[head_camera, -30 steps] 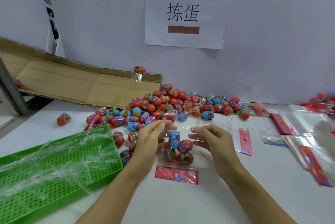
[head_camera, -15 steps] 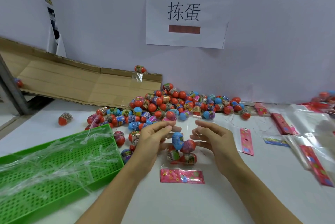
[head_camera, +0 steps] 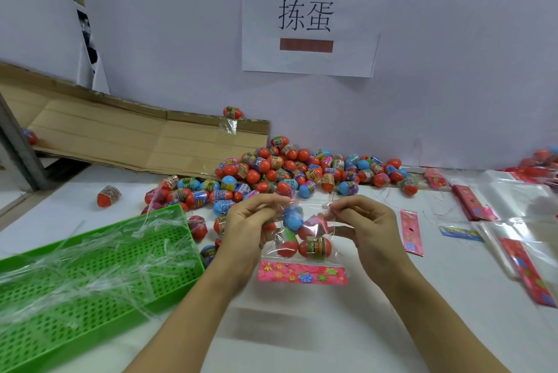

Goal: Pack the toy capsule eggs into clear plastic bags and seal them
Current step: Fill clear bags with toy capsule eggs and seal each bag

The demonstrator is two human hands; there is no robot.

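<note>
A clear plastic bag (head_camera: pixel 329 247) with a pink flowered header strip (head_camera: pixel 302 273) hangs just above the white table. Inside it lie several capsule eggs, among them a blue one (head_camera: pixel 293 217) and an orange one (head_camera: pixel 315 248). My left hand (head_camera: pixel 246 229) pinches the bag's top left corner. My right hand (head_camera: pixel 367 226) pinches the top right corner. A big pile of loose red, blue and pink capsule eggs (head_camera: pixel 290 173) lies behind the hands near the wall.
A green perforated tray (head_camera: pixel 99 282) holding clear film strips sits at the left. Flattened cardboard (head_camera: pixel 120 137) leans at the back left. Empty bags with red headers (head_camera: pixel 525 270) and a pink strip (head_camera: pixel 410 232) lie at the right. One egg (head_camera: pixel 108 196) lies alone.
Both hands have risen a little and lifted the bag's open top, so the eggs hang lower in the bag. The hands have moved slightly apart along the top edge.
</note>
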